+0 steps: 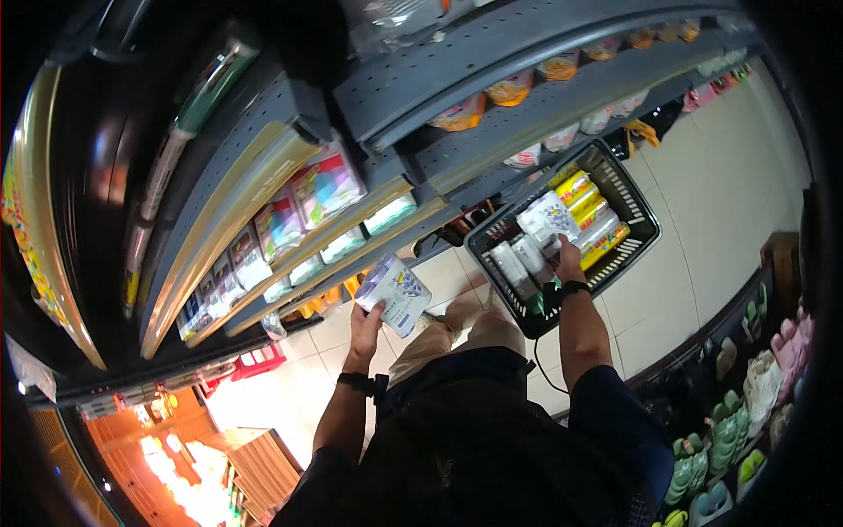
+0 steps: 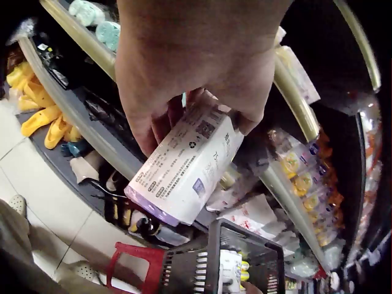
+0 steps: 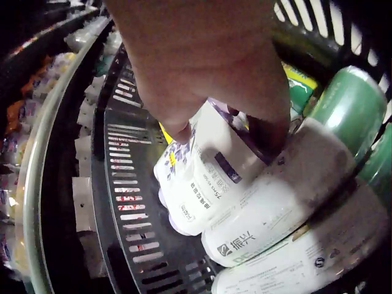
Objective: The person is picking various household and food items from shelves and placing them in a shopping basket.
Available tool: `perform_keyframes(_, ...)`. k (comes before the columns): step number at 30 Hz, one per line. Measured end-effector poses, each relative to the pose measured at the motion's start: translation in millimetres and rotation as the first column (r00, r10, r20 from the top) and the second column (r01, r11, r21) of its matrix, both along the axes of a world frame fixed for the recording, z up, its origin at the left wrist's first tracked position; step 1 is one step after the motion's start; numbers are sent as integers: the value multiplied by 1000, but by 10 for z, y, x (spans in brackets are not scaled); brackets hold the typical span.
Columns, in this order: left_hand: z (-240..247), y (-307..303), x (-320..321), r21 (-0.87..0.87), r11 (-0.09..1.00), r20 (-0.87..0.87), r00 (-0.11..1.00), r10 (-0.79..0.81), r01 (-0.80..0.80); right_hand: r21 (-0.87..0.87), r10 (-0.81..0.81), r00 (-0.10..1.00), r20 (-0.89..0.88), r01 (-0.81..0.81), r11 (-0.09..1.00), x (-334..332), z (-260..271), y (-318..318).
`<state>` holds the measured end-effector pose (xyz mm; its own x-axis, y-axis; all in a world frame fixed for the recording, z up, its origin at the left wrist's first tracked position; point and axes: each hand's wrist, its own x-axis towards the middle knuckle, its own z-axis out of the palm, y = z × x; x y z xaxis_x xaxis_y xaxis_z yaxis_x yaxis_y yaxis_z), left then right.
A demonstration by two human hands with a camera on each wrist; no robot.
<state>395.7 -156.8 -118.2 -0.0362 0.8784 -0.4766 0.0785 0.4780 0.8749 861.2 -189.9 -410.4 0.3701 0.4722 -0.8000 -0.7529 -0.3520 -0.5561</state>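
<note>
The left hand (image 1: 365, 329) grips a white and purple box (image 1: 395, 294) with a flower print, held beside the shelf to the left of the basket. In the left wrist view, that box (image 2: 184, 162) shows small print and a square code, fingers and thumb on its opposite sides. Inside the black basket (image 1: 651, 230), the right hand (image 1: 569, 260) holds a similar white and purple pack (image 1: 548, 217). The right wrist view shows this pack (image 3: 199, 171) pinched between thumb and fingers, next to white and green rolls (image 3: 275, 184). Yellow-wrapped rolls (image 1: 583, 200) lie in the basket too.
Grey shelves (image 1: 492, 53) with packaged goods run along the left and top. Slippers (image 1: 731, 430) stand on a rack at lower right. The basket is beside the shelves over a tiled floor (image 1: 702, 202). Yellow shoes (image 2: 46, 125) sit on a low shelf in the left wrist view.
</note>
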Motion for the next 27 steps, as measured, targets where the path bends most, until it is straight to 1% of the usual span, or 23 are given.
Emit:
perform_keyframes(1, -37, -58, -113, -14, 1000, -13, 1000, 16, -16, -74, 51, 998, -36, -53, 996, 58, 47, 6)
perform_keyframes(2, -59, -121, -219, -10, 999, -15, 999, 40, -41, -88, 9, 993, -118, -19, 996, 67, 122, 36)
perform_keyframes(4, -93, -258, -404, -47, 996, -51, 996, 72, -74, 27, 35, 995, -97, -33, 999, 54, 271, -20)
perform_keyframes(5, -67, -317, -438, -42, 994, -52, 994, 97, -99, 34, -38, 991, -127, 43, 998, 41, 312, -9)
perform_keyframes(6, -47, -377, -463, -35, 991, -5, 992, 128, -128, 63, -46, 982, -181, 58, 996, 62, 358, 17)
perform_keyframes(7, -25, -428, -488, -31, 988, 42, 988, 152, -151, 57, -34, 982, -185, 46, 997, 71, 418, 10)
perform_keyframes(8, -36, -485, -529, -29, 985, 41, 985, 171, -169, 51, -23, 982, -189, 33, 998, 79, 502, 1)
perform_keyframes(9, -46, -540, -566, -20, 981, 54, 980, 193, -192, 116, -39, 981, -188, 62, 991, 39, 579, 3)
perform_keyframes(10, -80, -569, -613, -7, 978, 69, 975, 210, -210, 117, -10, 989, -144, 27, 993, 64, 574, 0)
perform_keyframes(12, -165, -645, -735, 1, 969, 95, 965, 244, -246, -23, 17, 999, 49, -16, 1000, 29, 952, -42)
perform_keyframes(13, -208, -688, -797, 4, 964, 118, 957, 264, -267, -28, -23, 996, 88, 25, 999, 19, 967, -36)
perform_keyframes(14, -240, -712, -839, 12, 960, 125, 953, 274, -278, -56, -30, 982, 184, 40, 998, 2, 1087, -37)
perform_keyframes(15, -265, -746, -882, 5, 945, 155, 934, 323, -328, 3, -83, 964, 252, 85, 996, 4, 1002, -62)
perform_keyframes(16, -286, -794, -934, -3, 927, 184, 910, 370, -376, 66, -139, 940, 313, 125, 990, -21, 1040, -80)
perform_keyframes(17, -306, -853, -990, 4, 922, 192, 905, 379, -387, -36, -113, 945, 307, 130, 991, -15, 1094, -128)
perform_keyframes(18, -345, -903, -1037, 21, 908, 267, 877, 399, -419, 7, -165, 937, 307, 171, 985, -13, 1142, -177)
perform_keyframes(19, -381, -958, -1099, 36, 892, 342, 844, 413, -451, 39, -172, 933, 315, 169, 985, -28, 1212, -230)
perform_keyframes(20, -415, -1014, -1180, 42, 887, 353, 837, 418, -460, 72, -180, 929, 322, 166, 984, -55, 1281, -285)
perform_keyframes(21, -447, -1071, -1276, 21, 875, 430, 795, 428, -483, 105, -208, 918, 337, 183, 978, -115, 1340, -331)
perform_keyframes(22, -477, -1130, -1371, -5, 865, 505, 746, 435, -501, 121, -155, 906, 395, 116, 986, -172, 1488, -413)
perform_keyframes(23, -475, -1191, -1465, -2, 861, 517, 736, 436, -509, 172, -171, 895, 412, 108, 979, -303, 1682, -460)
perform_keyframes(24, -467, -1269, -1568, -25, 850, 553, 701, 451, -527, 222, -188, 884, 427, 99, 970, -452, 1852, -511)
perform_keyframes(27, -426, -1549, -1981, -67, 813, 629, 608, 484, -578, 277, -177, 856, 486, 41, 960, -824, 2166, -678)
